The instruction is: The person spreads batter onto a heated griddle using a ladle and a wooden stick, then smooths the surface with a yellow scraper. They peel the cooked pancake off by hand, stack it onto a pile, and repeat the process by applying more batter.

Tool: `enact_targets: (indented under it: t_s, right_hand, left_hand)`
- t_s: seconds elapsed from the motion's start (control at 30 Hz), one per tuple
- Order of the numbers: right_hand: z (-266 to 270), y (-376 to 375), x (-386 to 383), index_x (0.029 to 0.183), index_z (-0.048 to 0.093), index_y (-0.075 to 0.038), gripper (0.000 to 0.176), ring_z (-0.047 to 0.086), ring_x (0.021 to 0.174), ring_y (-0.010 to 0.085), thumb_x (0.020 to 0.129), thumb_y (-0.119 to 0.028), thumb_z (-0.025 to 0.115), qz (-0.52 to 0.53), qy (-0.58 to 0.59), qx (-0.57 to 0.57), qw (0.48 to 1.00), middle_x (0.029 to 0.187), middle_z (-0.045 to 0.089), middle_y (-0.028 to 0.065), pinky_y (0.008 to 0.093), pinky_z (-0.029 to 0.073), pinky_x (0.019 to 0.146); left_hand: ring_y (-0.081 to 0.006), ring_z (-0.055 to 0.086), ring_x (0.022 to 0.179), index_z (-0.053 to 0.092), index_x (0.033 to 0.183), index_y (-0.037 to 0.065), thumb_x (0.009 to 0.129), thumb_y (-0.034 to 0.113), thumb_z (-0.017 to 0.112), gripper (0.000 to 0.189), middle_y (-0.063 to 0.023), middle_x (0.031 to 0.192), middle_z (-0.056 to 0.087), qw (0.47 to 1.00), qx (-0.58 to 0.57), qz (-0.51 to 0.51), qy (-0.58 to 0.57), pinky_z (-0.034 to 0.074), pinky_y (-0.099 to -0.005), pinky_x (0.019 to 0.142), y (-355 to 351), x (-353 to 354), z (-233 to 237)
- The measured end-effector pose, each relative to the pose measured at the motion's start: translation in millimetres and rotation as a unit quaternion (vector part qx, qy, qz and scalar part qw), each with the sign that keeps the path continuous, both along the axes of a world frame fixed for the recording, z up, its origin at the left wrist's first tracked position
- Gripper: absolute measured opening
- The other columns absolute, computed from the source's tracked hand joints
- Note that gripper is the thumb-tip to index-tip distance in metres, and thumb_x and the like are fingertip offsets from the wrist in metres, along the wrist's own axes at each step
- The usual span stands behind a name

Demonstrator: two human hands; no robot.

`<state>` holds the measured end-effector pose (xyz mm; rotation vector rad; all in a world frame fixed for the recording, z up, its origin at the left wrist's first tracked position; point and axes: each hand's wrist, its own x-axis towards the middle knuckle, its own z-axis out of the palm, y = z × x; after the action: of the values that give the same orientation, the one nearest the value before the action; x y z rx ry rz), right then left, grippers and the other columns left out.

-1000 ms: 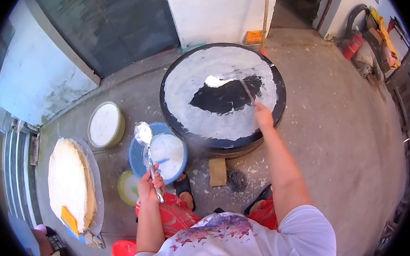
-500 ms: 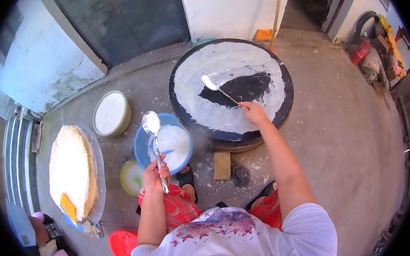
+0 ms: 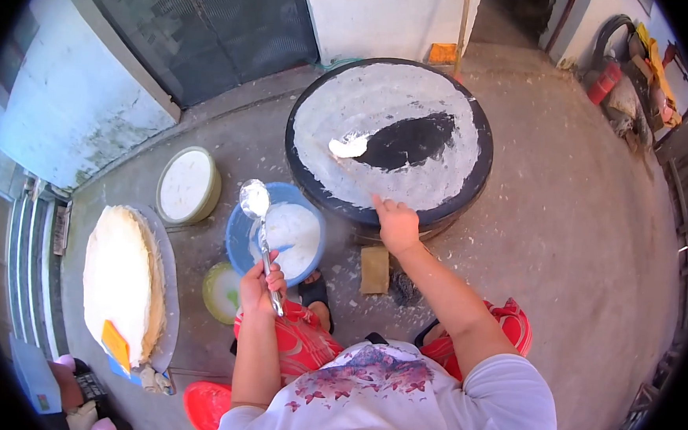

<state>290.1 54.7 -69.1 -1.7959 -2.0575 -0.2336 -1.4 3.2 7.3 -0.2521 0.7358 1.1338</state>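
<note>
A long-handled metal ladle (image 3: 256,202) coated in white batter is gripped in my left hand (image 3: 262,286), its bowl above the rim of a blue basin (image 3: 236,244) of white batter. My right hand (image 3: 398,226) is closed around the thin stick of a batter spreader (image 3: 348,147), blurred by motion. Its white-loaded head lies at the left end of a bare black patch on the large round griddle (image 3: 482,176). A thin whitish batter layer (image 3: 375,91) covers most of the rest of the griddle's surface.
At left, a tall stack of thin pancakes (image 3: 116,272) bears an orange scraper (image 3: 116,345). A tub of white batter (image 3: 186,186) and a green bowl (image 3: 219,294) stand nearby. A tan block (image 3: 374,270) sits before the griddle. A red stool (image 3: 206,407) is behind me.
My right hand has moved left and toward me, swinging the spreader's head slightly left and down across the griddle. My left hand and the ladle have barely moved.
</note>
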Motion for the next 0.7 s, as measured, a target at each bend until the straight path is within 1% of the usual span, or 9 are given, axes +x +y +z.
enact_targets:
  t_s: [0.13,0.23,0.27,0.33,0.37,0.47,0.53,0.63,0.7]
  right_hand:
    - [4.8,13.0,36.3,0.112,0.054,-0.010,0.039,0.056,0.066,0.0255,0.074,-0.007,0.047,-0.062,-0.021,-0.026,0.997,0.078,0.056,0.0070,0.0371,0.047,0.054]
    - [17.4,15.3,47.4,0.109,0.055,-0.010,0.040,0.057,0.065,0.0269,0.069,-0.006,0.052,-0.183,0.088,-0.060,0.977,0.080,0.056,0.0100,0.0379,0.048,0.058]
    - [14.4,10.3,41.1,0.109,0.055,-0.010,0.040,0.057,0.065,0.0269,0.069,-0.006,0.052,-0.187,0.088,-0.061,0.977,0.080,0.056,0.0100,0.0379,0.048,0.058]
    - [6.5,-6.2,26.7,0.107,0.056,-0.010,0.040,0.057,0.067,0.0275,0.067,-0.006,0.054,-0.056,0.110,0.013,0.992,0.080,0.056,0.0096,0.0382,0.048,0.059]
    - [9.6,-12.4,24.4,0.107,0.055,-0.012,0.041,0.058,0.068,0.0277,0.067,-0.006,0.053,-0.009,0.078,-0.037,0.996,0.082,0.056,0.0092,0.0392,0.048,0.059]
    - [4.1,2.6,59.0,0.109,0.054,-0.012,0.042,0.058,0.069,0.0273,0.067,-0.006,0.053,-0.112,-0.004,-0.067,0.991,0.084,0.056,0.0087,0.0399,0.048,0.060]
    - [15.5,17.9,77.1,0.109,0.053,-0.013,0.041,0.059,0.072,0.0277,0.069,-0.006,0.052,-0.159,0.013,-0.080,0.984,0.084,0.056,0.0090,0.0402,0.048,0.061]
    - [35.2,27.6,78.6,0.107,0.054,-0.013,0.038,0.060,0.078,0.0291,0.070,-0.004,0.051,-0.236,0.148,-0.101,0.955,0.086,0.056,0.0103,0.0404,0.049,0.064]
    - [24.6,15.6,60.3,0.107,0.054,-0.013,0.038,0.060,0.076,0.0292,0.069,-0.004,0.051,-0.199,0.137,-0.088,0.966,0.085,0.056,0.0105,0.0402,0.049,0.063]
  left_hand:
    - [-0.0111,0.040,0.050,0.047,0.109,-0.002,0.091,0.019,0.037,0.030,-0.0065,0.071,0.046,1.000,-0.004,-0.009,-0.002,0.033,-0.0216,0.040,-4.1,-1.7,1.4]
    - [-0.0110,0.040,0.050,0.047,0.109,-0.002,0.090,0.019,0.037,0.030,-0.0062,0.071,0.046,1.000,-0.006,-0.004,0.014,0.034,-0.0218,0.040,-4.7,-3.7,-1.3]
    - [-0.0110,0.040,0.050,0.047,0.109,-0.002,0.090,0.019,0.037,0.030,-0.0062,0.071,0.046,1.000,-0.007,-0.008,0.015,0.034,-0.0218,0.040,-4.2,-5.0,-2.5]
    - [-0.0109,0.040,0.049,0.047,0.110,-0.002,0.090,0.019,0.038,0.030,-0.0060,0.070,0.046,1.000,-0.007,0.002,0.015,0.034,-0.0219,0.039,-1.4,-5.9,-3.7]
    - [-0.0109,0.040,0.049,0.047,0.110,-0.002,0.090,0.019,0.038,0.030,-0.0060,0.070,0.046,1.000,-0.007,0.000,0.016,0.034,-0.0219,0.039,-0.8,-5.1,-3.0]
    - [-0.0109,0.040,0.049,0.047,0.110,-0.001,0.090,0.019,0.038,0.030,-0.0060,0.071,0.046,1.000,-0.011,-0.001,0.023,0.034,-0.0218,0.039,-0.7,-3.7,0.7]
    - [-0.0108,0.040,0.049,0.048,0.110,-0.001,0.090,0.019,0.038,0.030,-0.0059,0.071,0.046,1.000,-0.008,-0.008,0.014,0.034,-0.0218,0.039,-3.3,-2.8,1.6]
    - [-0.0085,0.039,0.048,0.047,0.110,-0.002,0.092,0.020,0.037,0.030,-0.0032,0.068,0.045,0.999,-0.015,-0.008,0.039,0.033,-0.0203,0.039,-1.1,-1.3,2.3]
    - [-0.0084,0.039,0.048,0.047,0.110,-0.001,0.092,0.020,0.037,0.030,-0.0033,0.068,0.045,0.999,-0.011,-0.012,0.041,0.033,-0.0203,0.039,-1.4,-0.7,4.1]
